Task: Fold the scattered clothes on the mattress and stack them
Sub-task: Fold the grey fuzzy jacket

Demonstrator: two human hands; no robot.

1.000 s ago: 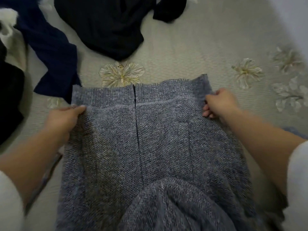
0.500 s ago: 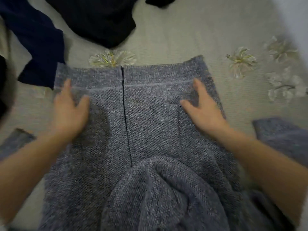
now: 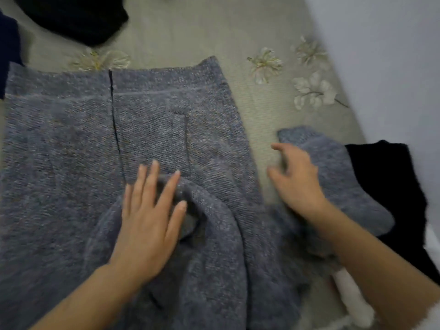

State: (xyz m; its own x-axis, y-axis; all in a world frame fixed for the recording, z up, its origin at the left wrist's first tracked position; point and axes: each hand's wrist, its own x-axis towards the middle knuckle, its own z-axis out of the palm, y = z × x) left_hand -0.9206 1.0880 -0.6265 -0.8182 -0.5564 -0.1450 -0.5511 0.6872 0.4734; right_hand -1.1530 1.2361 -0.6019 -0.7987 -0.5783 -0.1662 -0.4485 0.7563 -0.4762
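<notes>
Left hand (image 3: 147, 217), fingers spread, pins the sweater (image 3: 71, 151) flat. Right hand (image 3: 297, 182), loosely spread, touches the sleeve (image 3: 338, 167), probably to fold it in.

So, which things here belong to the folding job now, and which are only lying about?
In hand: grey knit garment, spread on the mattress; grey sleeve; left hand flat on the garment; right hand at the sleeve.
Lying about: black garment, far side; navy garment, left edge; black cloth, right; white item, unclear.
</notes>
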